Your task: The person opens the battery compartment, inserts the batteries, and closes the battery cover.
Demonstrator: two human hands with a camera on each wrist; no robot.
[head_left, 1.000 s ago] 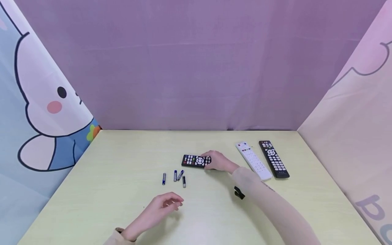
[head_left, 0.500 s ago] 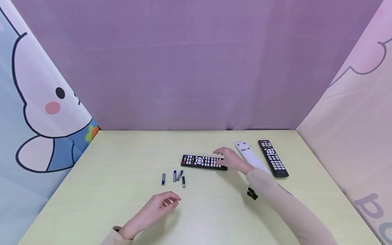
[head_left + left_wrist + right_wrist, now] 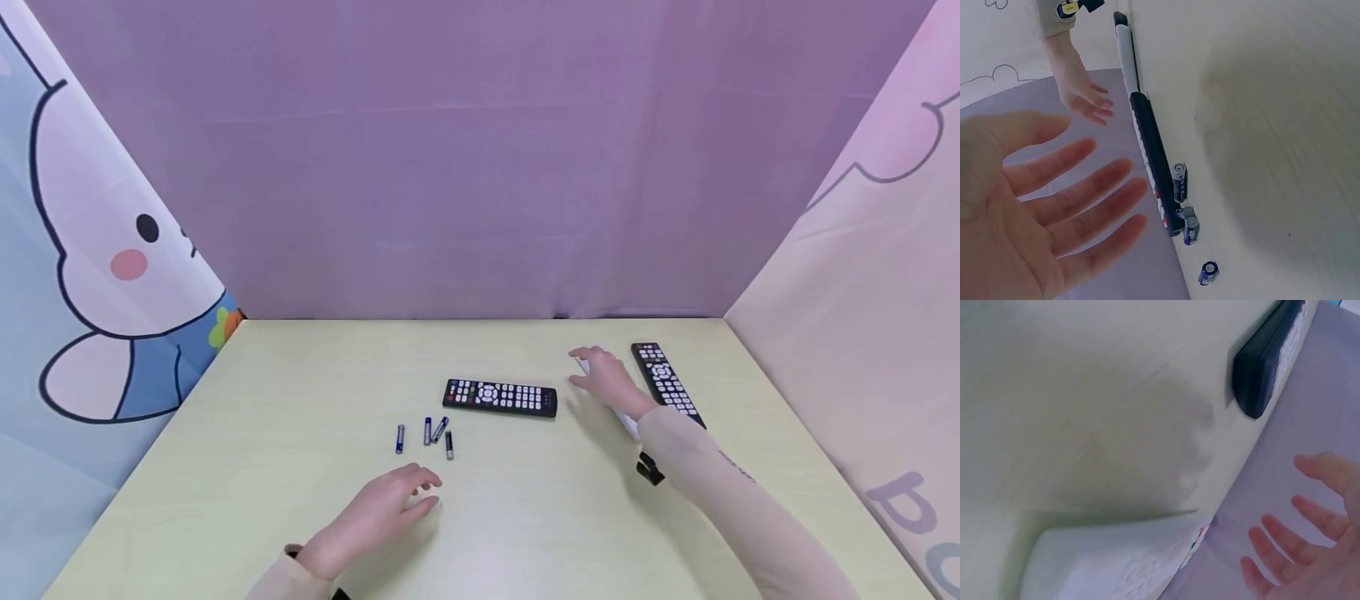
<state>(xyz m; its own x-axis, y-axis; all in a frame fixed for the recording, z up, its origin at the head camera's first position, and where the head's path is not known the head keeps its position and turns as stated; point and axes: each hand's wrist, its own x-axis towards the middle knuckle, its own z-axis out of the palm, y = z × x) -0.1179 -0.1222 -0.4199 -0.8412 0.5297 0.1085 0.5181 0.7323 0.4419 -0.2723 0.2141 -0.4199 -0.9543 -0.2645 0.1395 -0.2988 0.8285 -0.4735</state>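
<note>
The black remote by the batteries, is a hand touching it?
No, the black remote lies apart from both the left hand and the right hand, with table showing between.

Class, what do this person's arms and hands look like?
The left sleeve and right sleeve are beige; the right bears unreadable dark lettering and a yellow-labelled black device near its cuff. The left hand and right hand are bare.

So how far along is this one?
Looks done: crosswise black remote lies near the batteries, no hand on it. In hand: nothing gripped; the right hand hovers over the white remote. Probably left: that remote, the slanted black remote, four loose batteries.
</note>
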